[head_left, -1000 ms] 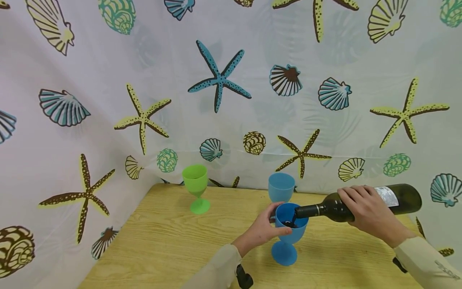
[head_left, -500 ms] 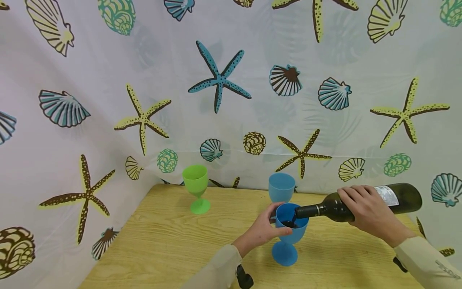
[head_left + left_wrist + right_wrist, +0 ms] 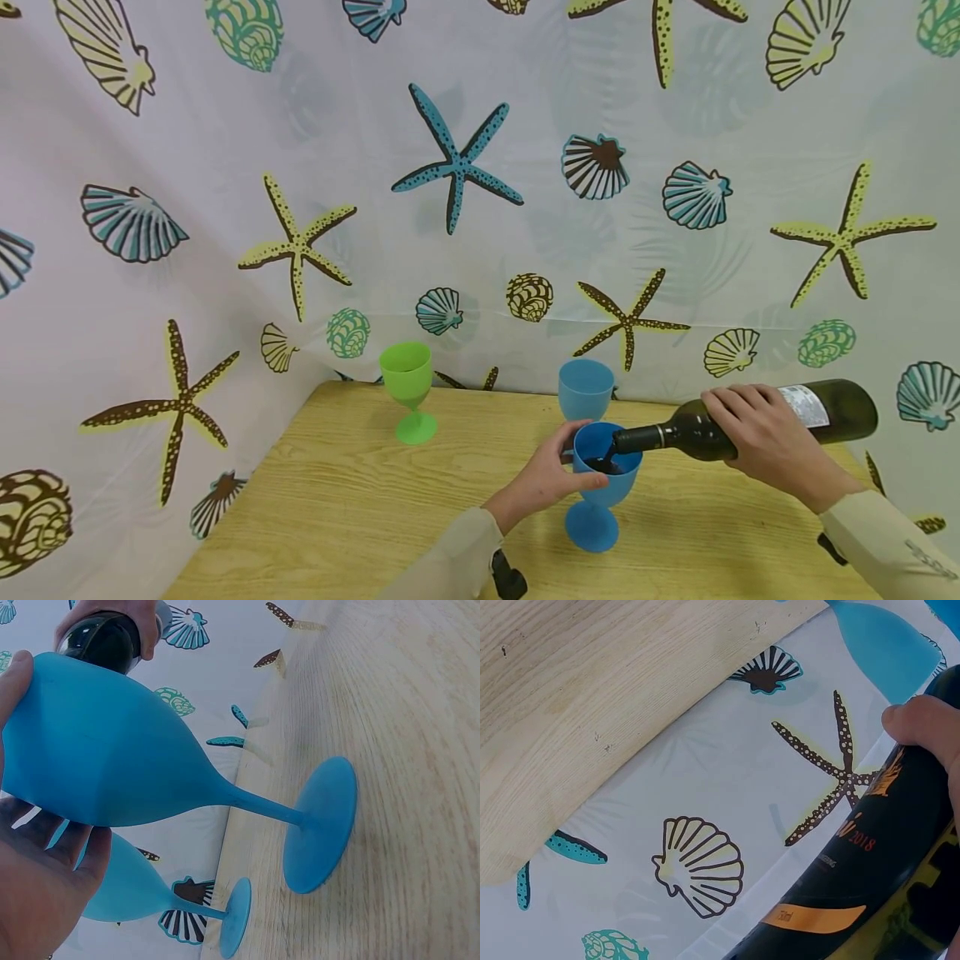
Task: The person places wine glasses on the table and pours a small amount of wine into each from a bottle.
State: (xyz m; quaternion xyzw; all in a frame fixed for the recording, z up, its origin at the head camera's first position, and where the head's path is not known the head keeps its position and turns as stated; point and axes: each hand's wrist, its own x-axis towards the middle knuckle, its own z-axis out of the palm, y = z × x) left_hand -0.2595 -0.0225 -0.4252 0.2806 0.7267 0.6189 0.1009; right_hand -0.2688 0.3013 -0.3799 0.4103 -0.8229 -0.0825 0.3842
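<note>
My left hand (image 3: pixel 543 475) holds the bowl of a blue goblet (image 3: pixel 609 493), thumb on the near side and fingers round the far left side. In the left wrist view the goblet (image 3: pixel 120 750) has a slim stem and a round foot near the tabletop. From the right, my right hand (image 3: pixel 776 446) grips a dark wine bottle (image 3: pixel 693 429) round its body, tipped almost level. Its mouth is just inside the goblet's rim, and dark liquid (image 3: pixel 606 465) runs down into the bowl. Lettering shows on the bottle (image 3: pixel 855 877) in the right wrist view.
A second, lighter blue goblet (image 3: pixel 585 390) stands right behind the held one, its lower part hidden in the head view. Farther left is a green goblet (image 3: pixel 407 375). The wooden table (image 3: pixel 337 500) ends at a white curtain (image 3: pixel 337 108) printed with shells and starfish.
Both hands, the goblet and the bottle keep practically the same positions. Dark liquid keeps flowing, and its pool in the bowl looks slightly larger.
</note>
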